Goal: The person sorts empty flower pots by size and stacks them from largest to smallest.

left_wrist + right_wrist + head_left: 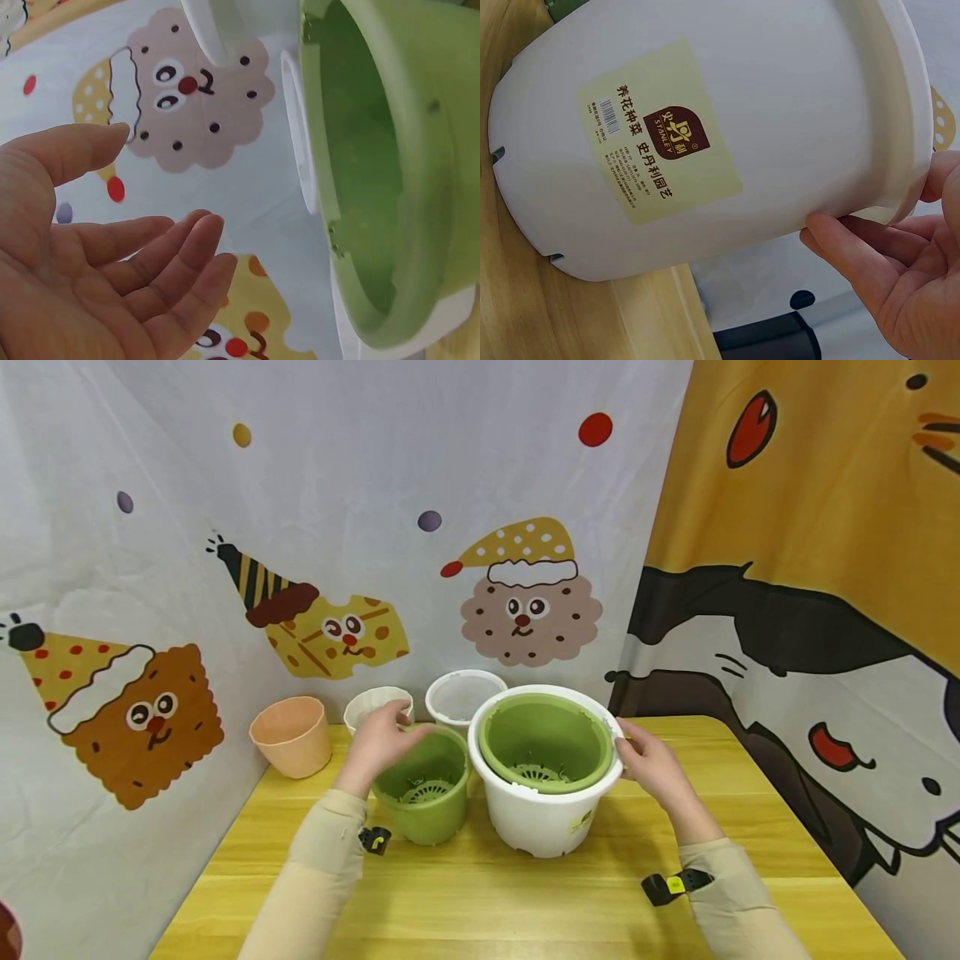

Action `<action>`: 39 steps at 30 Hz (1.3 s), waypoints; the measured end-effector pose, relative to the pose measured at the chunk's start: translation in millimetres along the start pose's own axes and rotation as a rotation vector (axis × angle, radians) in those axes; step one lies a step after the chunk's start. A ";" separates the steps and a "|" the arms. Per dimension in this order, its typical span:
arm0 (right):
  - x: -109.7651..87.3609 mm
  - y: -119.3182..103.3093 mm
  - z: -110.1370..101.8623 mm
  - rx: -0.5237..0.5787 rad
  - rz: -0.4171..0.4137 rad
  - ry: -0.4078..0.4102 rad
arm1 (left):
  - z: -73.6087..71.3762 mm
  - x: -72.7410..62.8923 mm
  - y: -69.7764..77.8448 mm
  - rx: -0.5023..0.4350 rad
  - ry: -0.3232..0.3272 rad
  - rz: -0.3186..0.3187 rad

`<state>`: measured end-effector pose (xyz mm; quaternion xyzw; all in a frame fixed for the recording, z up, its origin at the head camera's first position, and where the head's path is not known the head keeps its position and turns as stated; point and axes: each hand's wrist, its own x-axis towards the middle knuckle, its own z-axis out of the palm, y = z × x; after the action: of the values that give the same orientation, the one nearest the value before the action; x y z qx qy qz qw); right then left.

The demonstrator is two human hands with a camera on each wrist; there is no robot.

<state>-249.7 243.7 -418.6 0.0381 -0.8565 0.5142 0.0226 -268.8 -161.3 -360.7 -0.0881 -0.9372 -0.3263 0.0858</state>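
Observation:
My right hand [654,767] grips the rim of a large white flower pot [517,818] at its right side. A green pot [546,731] sits nested inside the white one. In the right wrist view, the white pot's wall carries a printed label [660,135], and curled fingers [855,259] press under its rim. My left hand [381,745] is raised over the left edge of a second green pot [431,822], which stands left of the white pot. The left wrist view shows that hand's palm and loosely bent fingers, with nothing in them, apart from the green pot's rim [420,225].
Behind the green pot stand a small cream pot [367,703] and a white pot [465,693]. A peach pot [292,739] is at the table's back left. A cartoon-printed cloth [420,443] hangs behind the wooden table [465,910].

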 end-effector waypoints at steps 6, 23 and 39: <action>0.5 0.5 -0.2 -0.005 -0.004 0.002 | -4.9 2.3 -17.3 -0.014 0.010 -0.050; 0.8 -0.6 0.8 -0.007 -0.002 0.002 | -18.7 -1.2 -58.2 -0.069 -0.001 -0.158; -0.9 -3.0 1.8 0.007 0.003 -0.007 | -15.2 -12.0 -84.8 -0.234 -0.083 -0.295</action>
<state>-248.5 240.7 -416.8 0.0386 -0.8549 0.5170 0.0190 -274.3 -237.6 -402.2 0.0276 -0.8983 -0.4384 -0.0126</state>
